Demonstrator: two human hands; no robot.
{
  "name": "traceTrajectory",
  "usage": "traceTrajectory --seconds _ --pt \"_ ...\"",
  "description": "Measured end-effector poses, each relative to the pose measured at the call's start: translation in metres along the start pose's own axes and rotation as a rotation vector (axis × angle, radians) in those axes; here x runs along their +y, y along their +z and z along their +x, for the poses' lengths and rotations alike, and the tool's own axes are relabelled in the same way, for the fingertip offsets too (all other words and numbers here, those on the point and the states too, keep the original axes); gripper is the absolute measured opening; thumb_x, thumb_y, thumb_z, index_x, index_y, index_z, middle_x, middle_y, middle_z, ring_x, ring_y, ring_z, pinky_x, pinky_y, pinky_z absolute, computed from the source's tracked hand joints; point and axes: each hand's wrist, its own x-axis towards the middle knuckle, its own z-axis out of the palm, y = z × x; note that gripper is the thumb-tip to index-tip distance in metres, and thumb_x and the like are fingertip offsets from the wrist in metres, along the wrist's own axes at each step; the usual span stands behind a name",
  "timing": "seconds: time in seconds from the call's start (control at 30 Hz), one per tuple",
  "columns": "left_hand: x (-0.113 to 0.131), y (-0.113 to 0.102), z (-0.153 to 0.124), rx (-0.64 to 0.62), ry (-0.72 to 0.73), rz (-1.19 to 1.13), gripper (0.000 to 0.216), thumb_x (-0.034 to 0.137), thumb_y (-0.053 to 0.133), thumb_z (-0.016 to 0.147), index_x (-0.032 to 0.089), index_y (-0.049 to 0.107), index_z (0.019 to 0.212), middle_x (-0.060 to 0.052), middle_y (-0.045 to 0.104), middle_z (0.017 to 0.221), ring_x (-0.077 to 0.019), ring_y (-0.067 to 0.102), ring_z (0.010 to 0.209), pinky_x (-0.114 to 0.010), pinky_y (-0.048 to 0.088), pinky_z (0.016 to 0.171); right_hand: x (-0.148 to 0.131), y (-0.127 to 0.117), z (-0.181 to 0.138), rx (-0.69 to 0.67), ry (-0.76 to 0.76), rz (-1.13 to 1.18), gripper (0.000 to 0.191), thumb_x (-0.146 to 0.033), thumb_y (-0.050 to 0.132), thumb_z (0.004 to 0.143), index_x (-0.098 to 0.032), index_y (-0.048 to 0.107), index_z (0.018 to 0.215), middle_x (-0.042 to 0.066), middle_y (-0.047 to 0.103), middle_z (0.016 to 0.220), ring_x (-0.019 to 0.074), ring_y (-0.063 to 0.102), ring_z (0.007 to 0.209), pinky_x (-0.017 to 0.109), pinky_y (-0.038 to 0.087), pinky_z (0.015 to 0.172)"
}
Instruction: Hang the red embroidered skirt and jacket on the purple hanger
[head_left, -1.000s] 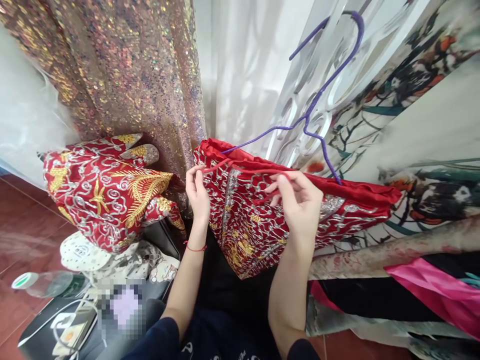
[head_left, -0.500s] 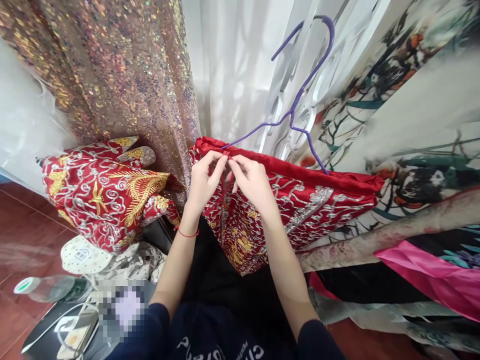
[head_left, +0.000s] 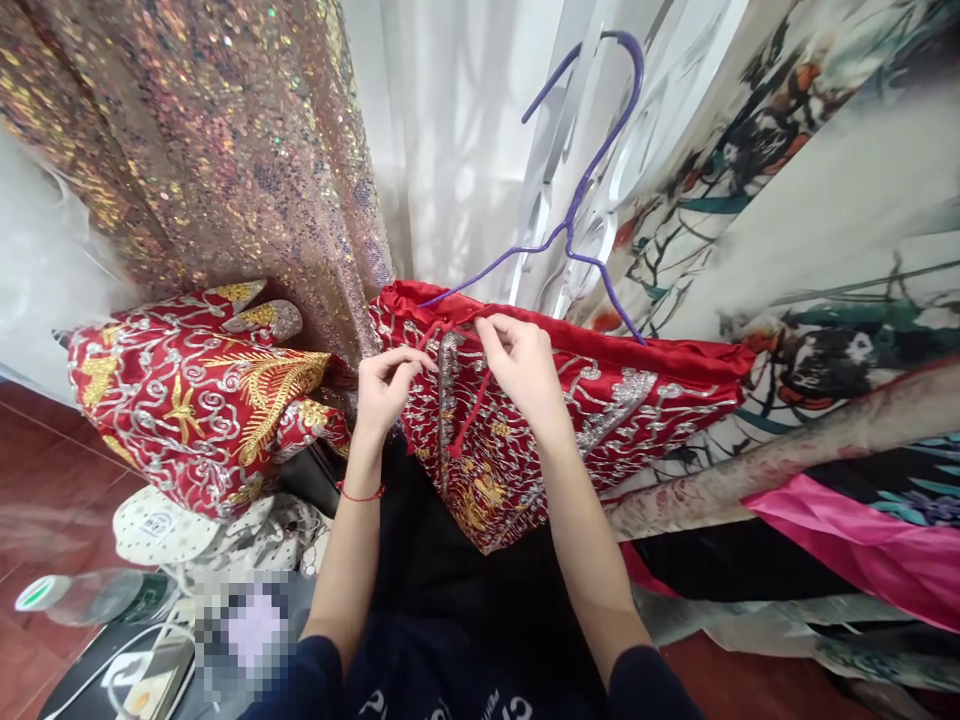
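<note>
A red garment (head_left: 600,400) with silver and gold embroidery hangs folded over a purple wire hanger (head_left: 577,210). Thin red ties (head_left: 469,415) dangle from its top edge. My left hand (head_left: 386,385) pinches one tie at the garment's left part, fingers closed. My right hand (head_left: 525,365) pinches the other tie just below the top hem, fingers closed too. A red string bracelet circles my left wrist.
A second red embroidered piece (head_left: 195,400) lies at the left. Behind hang a sequined fabric (head_left: 225,150), a white curtain (head_left: 457,130) and printed cloths (head_left: 810,200). A pink cloth (head_left: 862,540) is at the right. A plastic bottle (head_left: 90,592) and a charger lie at the lower left.
My hands, apart a second ago, met at the top hem, then drew apart a little while pulling the red ties. The hanger has drifted left in the view.
</note>
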Motion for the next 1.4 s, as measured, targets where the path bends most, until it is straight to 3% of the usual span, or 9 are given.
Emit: traceTrajectory --seconds 0.1,0.17,0.27,0.33,0.53,0.67,0.8,1.07,1.4 --pt "0.004 0.001 0.001 0.285 0.075 0.305 0.015 0.015 0.065 0.079 0.020 0.079 0.075 0.004 0.056 0.055 -0.0080 0.039 0.050 -0.024 0.030 0.054 0.001 -0.007 -0.002 -0.090 -0.040 -0.147 0.025 -0.028 0.061 0.093 -0.019 0.071 0.071 -0.003 0.052 0.055 0.0107 0.039 0.053 0.027 0.027 0.058" --pt "0.009 0.006 0.004 0.442 0.135 0.235 0.011 0.019 0.068 0.083 0.020 0.079 0.079 0.004 0.060 0.060 -0.0082 0.043 0.053 -0.024 0.033 0.057 0.002 -0.009 -0.003 -0.223 -0.101 -0.105 0.018 -0.027 0.065 0.091 -0.020 0.077 0.078 -0.003 0.060 0.059 0.0110 0.044 0.054 0.027 0.032 0.060" --pt "0.015 0.008 0.007 0.494 0.163 -0.059 0.018 0.034 0.072 0.088 0.021 0.078 0.076 0.001 0.067 0.068 -0.0099 0.056 0.062 -0.023 0.041 0.062 0.004 -0.015 -0.003 -0.388 -0.145 0.112 0.019 -0.031 0.065 0.091 -0.022 0.080 0.084 -0.002 0.070 0.071 0.0096 0.047 0.055 0.026 0.037 0.060" --pt "0.019 0.004 0.007 0.401 0.144 -0.213 0.024 0.042 0.074 0.086 0.023 0.079 0.074 0.001 0.068 0.068 -0.0110 0.059 0.063 -0.025 0.046 0.066 0.005 -0.019 -0.003 -0.430 -0.126 0.316 0.020 -0.035 0.067 0.090 -0.022 0.082 0.089 -0.001 0.073 0.077 0.0085 0.047 0.055 0.025 0.039 0.058" --pt "0.036 -0.008 0.003 -0.284 -0.021 -0.152 0.021 0.039 0.087 0.073 0.020 0.080 0.072 -0.001 0.066 0.069 -0.0105 0.052 0.062 -0.025 0.043 0.061 0.005 -0.015 -0.001 -0.382 -0.152 0.549 0.021 -0.031 0.069 0.090 -0.029 0.082 0.107 0.001 0.080 0.099 0.0077 0.050 0.052 0.026 0.046 0.053" --pt "0.040 -0.009 0.003 -0.371 -0.112 -0.204 0.023 0.038 0.089 0.069 0.019 0.078 0.072 0.000 0.062 0.072 -0.0102 0.049 0.064 -0.025 0.042 0.061 0.007 -0.007 -0.001 -0.404 -0.319 0.367 0.021 -0.026 0.067 0.091 -0.030 0.082 0.106 0.000 0.081 0.103 0.0190 0.074 0.081 0.035 0.060 0.077" --pt "0.035 -0.013 0.003 -0.405 -0.193 -0.215 0.025 0.038 0.090 0.068 0.018 0.078 0.075 0.000 0.060 0.072 -0.0106 0.051 0.067 -0.024 0.043 0.064 0.005 -0.008 -0.001 -0.399 -0.468 0.115 0.020 -0.024 0.062 0.096 -0.027 0.081 0.104 0.001 0.080 0.108 0.0216 0.076 0.099 0.038 0.058 0.091" --pt "0.037 -0.003 0.005 -0.270 -0.224 -0.280 0.030 0.048 0.078 0.082 0.019 0.071 0.084 0.004 0.052 0.061 -0.0075 0.043 0.056 -0.021 0.038 0.055 -0.003 -0.003 -0.009 -0.146 -0.473 -0.204 0.015 -0.023 0.055 0.100 -0.019 0.069 0.106 0.003 0.078 0.101 0.0143 0.070 0.079 0.025 0.047 0.067" --pt "0.016 0.002 0.015 0.245 0.060 0.040 0.020 0.042 0.061 0.096 0.022 0.057 0.094 0.004 0.061 0.068 -0.0080 0.059 0.058 -0.020 0.046 0.059 0.005 -0.006 -0.008 0.229 -0.392 -0.403 0.017 -0.022 0.049 0.103 -0.019 0.065 0.101 0.003 0.074 0.094 0.0116 0.065 0.071 0.025 0.036 0.054"
